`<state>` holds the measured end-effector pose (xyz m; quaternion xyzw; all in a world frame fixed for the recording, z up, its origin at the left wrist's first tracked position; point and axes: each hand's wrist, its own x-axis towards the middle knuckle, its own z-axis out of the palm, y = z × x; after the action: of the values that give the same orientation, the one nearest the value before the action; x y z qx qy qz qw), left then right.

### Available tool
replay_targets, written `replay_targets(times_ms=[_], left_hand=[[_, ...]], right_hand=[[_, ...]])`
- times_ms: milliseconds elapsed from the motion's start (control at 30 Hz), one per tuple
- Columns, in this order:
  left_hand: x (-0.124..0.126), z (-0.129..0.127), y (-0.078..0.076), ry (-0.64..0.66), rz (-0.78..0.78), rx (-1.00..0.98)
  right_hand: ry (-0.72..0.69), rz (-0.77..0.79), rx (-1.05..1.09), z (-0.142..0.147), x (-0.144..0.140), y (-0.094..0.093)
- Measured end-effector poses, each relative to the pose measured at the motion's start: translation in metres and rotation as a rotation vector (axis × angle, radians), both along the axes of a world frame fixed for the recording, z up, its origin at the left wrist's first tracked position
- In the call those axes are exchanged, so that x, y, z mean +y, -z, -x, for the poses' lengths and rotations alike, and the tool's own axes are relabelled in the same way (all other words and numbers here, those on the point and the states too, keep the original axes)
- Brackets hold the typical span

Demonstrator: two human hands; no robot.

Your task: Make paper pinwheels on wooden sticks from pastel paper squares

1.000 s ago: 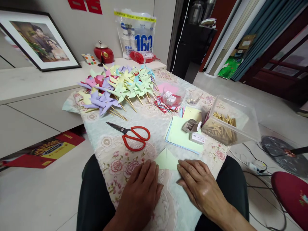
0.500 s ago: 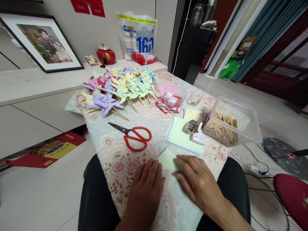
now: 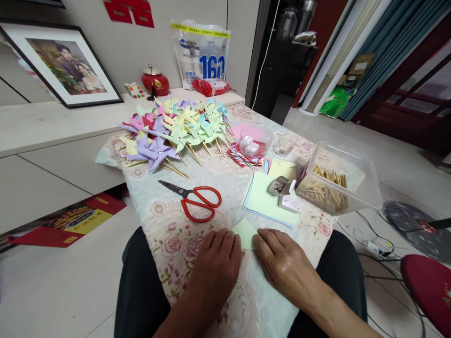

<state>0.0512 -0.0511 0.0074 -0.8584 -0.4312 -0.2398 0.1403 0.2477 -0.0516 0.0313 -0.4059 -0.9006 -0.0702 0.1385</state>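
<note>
Pinwheels [image 3: 179, 134] beyond scissors [image 3: 183, 192] look finished. Nearer than scissors, left hand [image 3: 217, 260] and right hand [image 3: 283, 263], fingers half-curled, touch seemingly part-folded green paper [image 3: 245, 232], pinch unclear; sheets [image 3: 260, 197] right of scissors look unworked

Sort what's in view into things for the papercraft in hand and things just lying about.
Likely part of the job:
small pale green paper piece, touched by the left hand and right hand;
stacked pale green and blue paper sheets;
red-handled metal scissors;
multicoloured paper pinwheels;
clear plastic box with golden sticks.

Apparently just lying about:
black-framed photograph;
round red jar;
small multicoloured cube.
</note>
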Motion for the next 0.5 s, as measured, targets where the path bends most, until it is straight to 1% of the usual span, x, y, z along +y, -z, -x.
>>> replay_targets(times_ms=[200,400,500], left_hand=[[0.001,-0.004,0.002,-0.021,-0.033,-0.028],[0.003,-0.004,0.002,0.021,-0.057,-0.016],[0.005,-0.005,0.000,0.028,-0.060,-0.019]], right_hand=[[-0.034,0.008,0.045,-0.005,0.009,-0.008],[-0.037,-0.040,0.104,-0.007,0.013,0.000],[-0.013,-0.010,0.156,-0.007,0.015,0.003]])
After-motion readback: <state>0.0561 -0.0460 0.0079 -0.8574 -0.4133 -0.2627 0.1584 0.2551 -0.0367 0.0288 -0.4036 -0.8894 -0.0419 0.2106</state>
